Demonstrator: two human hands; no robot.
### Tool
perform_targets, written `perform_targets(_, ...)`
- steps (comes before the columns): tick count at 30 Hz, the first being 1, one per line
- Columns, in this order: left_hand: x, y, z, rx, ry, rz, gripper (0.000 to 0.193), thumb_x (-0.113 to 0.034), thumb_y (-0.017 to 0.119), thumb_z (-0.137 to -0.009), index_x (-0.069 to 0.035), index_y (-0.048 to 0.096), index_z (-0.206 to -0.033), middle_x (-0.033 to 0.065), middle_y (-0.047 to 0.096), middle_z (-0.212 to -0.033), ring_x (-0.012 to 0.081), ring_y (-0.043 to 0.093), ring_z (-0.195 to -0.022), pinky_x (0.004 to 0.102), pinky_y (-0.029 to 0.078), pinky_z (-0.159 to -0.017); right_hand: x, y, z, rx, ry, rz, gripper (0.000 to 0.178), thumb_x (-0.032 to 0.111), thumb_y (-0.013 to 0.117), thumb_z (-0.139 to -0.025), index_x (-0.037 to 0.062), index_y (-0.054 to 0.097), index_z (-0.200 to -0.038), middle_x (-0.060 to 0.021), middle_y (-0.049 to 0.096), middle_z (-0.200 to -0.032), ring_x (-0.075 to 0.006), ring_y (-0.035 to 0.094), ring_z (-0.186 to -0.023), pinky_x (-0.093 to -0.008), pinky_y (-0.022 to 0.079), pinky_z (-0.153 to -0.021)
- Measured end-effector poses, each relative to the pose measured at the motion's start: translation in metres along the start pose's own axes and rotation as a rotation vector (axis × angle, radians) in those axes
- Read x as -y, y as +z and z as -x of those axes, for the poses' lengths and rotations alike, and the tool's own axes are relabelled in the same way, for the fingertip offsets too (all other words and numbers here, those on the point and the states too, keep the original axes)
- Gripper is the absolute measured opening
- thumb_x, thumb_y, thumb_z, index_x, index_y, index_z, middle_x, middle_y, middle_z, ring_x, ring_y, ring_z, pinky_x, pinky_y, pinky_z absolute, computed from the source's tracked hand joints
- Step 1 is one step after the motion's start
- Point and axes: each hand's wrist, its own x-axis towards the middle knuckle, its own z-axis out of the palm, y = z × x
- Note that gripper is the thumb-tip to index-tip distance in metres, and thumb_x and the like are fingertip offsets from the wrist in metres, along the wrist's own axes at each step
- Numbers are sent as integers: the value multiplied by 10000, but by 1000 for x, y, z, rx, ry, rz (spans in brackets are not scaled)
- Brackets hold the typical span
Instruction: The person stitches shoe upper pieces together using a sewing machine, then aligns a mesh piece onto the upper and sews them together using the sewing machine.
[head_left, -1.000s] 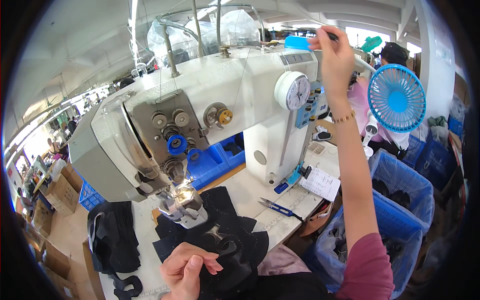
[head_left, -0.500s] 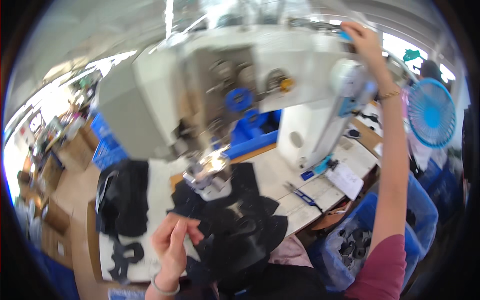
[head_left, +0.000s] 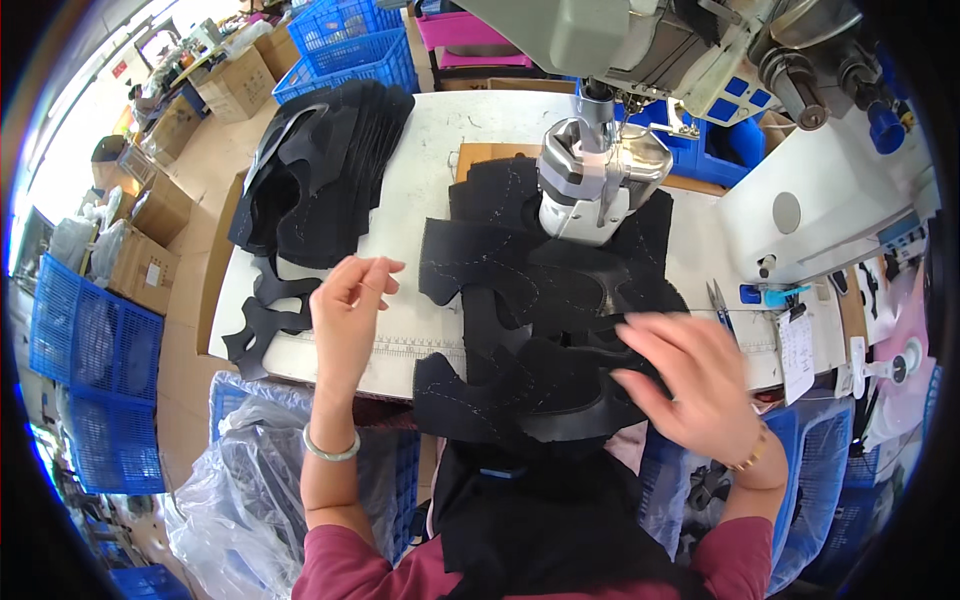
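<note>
Black cut fabric pieces (head_left: 540,300), joined by lines of light stitching, spread over the white table from the sewing machine's post (head_left: 588,190) to its front edge. Left of them, my left hand (head_left: 350,310) hovers with thumb and fingertips pinched together; whether anything thin is between them I cannot make out. My right hand (head_left: 695,385), slightly blurred, is over the right side of the black pieces with its fingers stretched and apart. It grips nothing that I can see. A thick stack of black pieces (head_left: 335,170) lies at the table's far left.
Loose black cutouts (head_left: 268,325) lie near the left edge. Small scissors (head_left: 718,303) and a paper on a clip (head_left: 796,350) are at the right. The machine head (head_left: 640,50) overhangs the far side. Plastic-lined blue crates (head_left: 815,450) flank my lap.
My right hand has come down from the top of the machine to the black pieces. My left hand stays pinched beside them. The view has tilted down toward the table.
</note>
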Motion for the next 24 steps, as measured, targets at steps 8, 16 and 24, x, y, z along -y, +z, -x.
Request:
perform_targets(8,13,-12,11,-239,90,-293,125,-85,583,-849,4,670,-841,87,617,-726,167,587,-629,252,433,-571,-36,63,-7,73,169,136,639,353,700,-729,1,467,-1209,-167,519,-1139,-324,498,-1058,-422,365,-943)
perform_targets(16,86,-148,-17,-557,-4,-892,228,-214,626,-802,-3,695,-851,166,630,-865,292,618,-780,357,466,-737,-27,64,-6,-12,343,-218,734,198,787,-668,17,399,-1264,-167,399,-1089,-320,453,-1000,-363,404,-862)
perform_targets(24,117,-129,-49,-372,-120,-1015,337,-334,651,-759,-4,699,-801,170,622,-902,323,591,-887,397,461,-794,-34,52,-17,-163,269,-266,331,115,735,-738,0,529,-970,-105,465,-884,-259,503,-772,-338,427,-684)
